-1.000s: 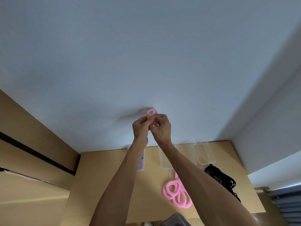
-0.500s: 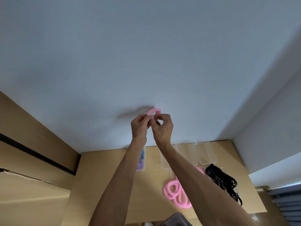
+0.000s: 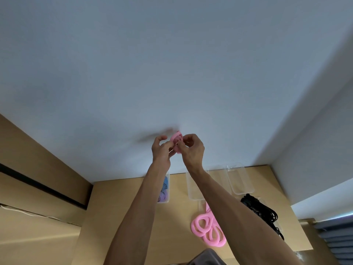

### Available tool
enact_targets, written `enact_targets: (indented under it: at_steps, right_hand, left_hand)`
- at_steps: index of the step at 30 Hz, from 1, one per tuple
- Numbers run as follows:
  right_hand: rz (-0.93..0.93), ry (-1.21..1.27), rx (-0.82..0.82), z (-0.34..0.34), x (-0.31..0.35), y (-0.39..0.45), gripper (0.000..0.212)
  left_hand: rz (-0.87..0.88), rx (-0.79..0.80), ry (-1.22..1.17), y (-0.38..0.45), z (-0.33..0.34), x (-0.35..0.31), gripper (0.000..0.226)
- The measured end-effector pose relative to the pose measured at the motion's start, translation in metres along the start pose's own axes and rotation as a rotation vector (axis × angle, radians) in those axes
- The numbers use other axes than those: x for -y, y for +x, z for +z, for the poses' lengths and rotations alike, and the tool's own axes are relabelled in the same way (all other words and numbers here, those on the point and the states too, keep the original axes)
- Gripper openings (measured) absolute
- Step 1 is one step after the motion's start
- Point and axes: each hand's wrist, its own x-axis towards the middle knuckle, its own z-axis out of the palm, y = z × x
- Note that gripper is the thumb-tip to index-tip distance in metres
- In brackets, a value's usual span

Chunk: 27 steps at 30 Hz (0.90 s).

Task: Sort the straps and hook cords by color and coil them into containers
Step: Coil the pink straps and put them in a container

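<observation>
Both my hands are raised high in front of the white wall. My left hand [image 3: 161,150] and my right hand [image 3: 193,150] pinch a small coil of pink strap [image 3: 176,140] between them. The rest of that pink strap [image 3: 208,229] lies in loose loops on the wooden table [image 3: 124,217], partly hidden behind my right forearm. A clear container [image 3: 165,190] holding blue and purple cords sits behind my left arm. Two clear containers [image 3: 193,188] [image 3: 239,180] stand at the table's far edge. A heap of black cords [image 3: 259,209] lies at the right.
The white wall rises right behind the containers. A wooden panel with a dark groove [image 3: 42,186] runs along the left. A window blind [image 3: 336,238] shows at the lower right. Something grey [image 3: 208,258] sits at the table's near edge.
The pink loop between my fingers has been wound tighter into a small coil and turned edge-on. My hands have shifted slightly and stay raised.
</observation>
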Motion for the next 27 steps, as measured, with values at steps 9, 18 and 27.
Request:
enact_targets:
  at_steps: [9, 18, 27]
  right_hand:
    - [0.214, 0.256, 0.025, -0.006, -0.004, 0.002, 0.008]
    - [0.226, 0.219, 0.147, -0.010, -0.013, 0.000, 0.015]
    - [0.077, -0.317, 0.150, -0.018, -0.015, 0.013, 0.017]
  left_hand:
    - [0.233, 0.012, 0.332, -0.004, 0.005, 0.011, 0.028]
    - [0.216, -0.034, 0.388, -0.006, 0.002, 0.018, 0.026]
    - [0.258, -0.035, 0.436, -0.005, -0.004, 0.021, 0.022]
